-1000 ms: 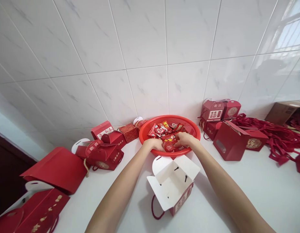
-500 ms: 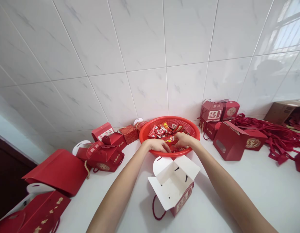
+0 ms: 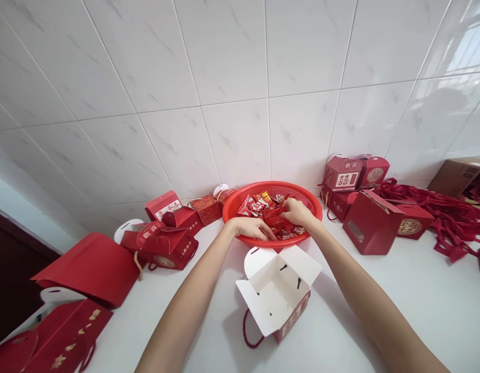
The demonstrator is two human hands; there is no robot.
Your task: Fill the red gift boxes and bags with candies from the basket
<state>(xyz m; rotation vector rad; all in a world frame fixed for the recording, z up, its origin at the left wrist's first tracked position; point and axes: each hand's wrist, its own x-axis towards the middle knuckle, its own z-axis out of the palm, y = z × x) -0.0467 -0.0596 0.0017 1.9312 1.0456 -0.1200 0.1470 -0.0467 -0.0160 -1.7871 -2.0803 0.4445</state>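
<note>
A red plastic basket (image 3: 311, 217) holds small wrapped candies (image 3: 257, 206), mostly red. Over its near left rim reaches my left hand (image 3: 254, 228), its fingers stretched down among the candies with the tips partly hidden. On the right side of the basket, my right hand (image 3: 296, 212) pinches a shiny red wrapped packet (image 3: 276, 216) at its upper edge. Directly in front of the basket stands a red gift box (image 3: 280, 295) with a white inside, its flaps spread apart and no contents showing. A dark red cord handle (image 3: 249, 334) hangs from its left side.
Red gift boxes (image 3: 96, 267) line the left side of the white table (image 3: 208, 326). More boxes (image 3: 369, 223) are stacked on the right, beside a heap of dark red ribbons (image 3: 422, 207). A cardboard carton (image 3: 453, 178) sits far right. The tiled wall (image 3: 235, 140) rises behind.
My right hand has risen slightly, with the red packet now at its fingertips. My left hand has stayed among the candies. The view has shifted a little.
</note>
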